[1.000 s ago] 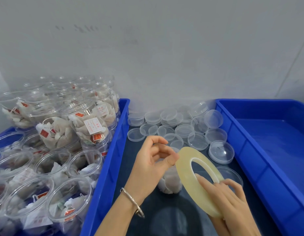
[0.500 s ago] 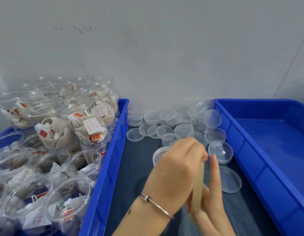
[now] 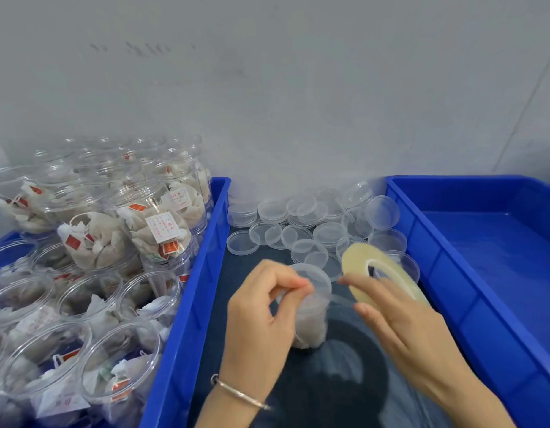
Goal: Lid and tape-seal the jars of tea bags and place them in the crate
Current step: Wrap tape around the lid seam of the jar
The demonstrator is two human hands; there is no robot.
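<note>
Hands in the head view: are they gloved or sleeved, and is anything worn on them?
Both are bare: no gloves and no sleeves in view. The left hand has a thin silver bangle at its wrist. The right hand shows no jewellery.

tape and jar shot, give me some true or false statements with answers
1. The right hand holds the tape roll. True.
2. The jar between the hands has no lid. False: a clear lid sits on it.
3. The left hand pinches at the jar's lid edge. True.
4. The right crate is full of sealed jars. False: no jars show in it.
5. Loose lids lie by the wall, between the crates. True.
</note>
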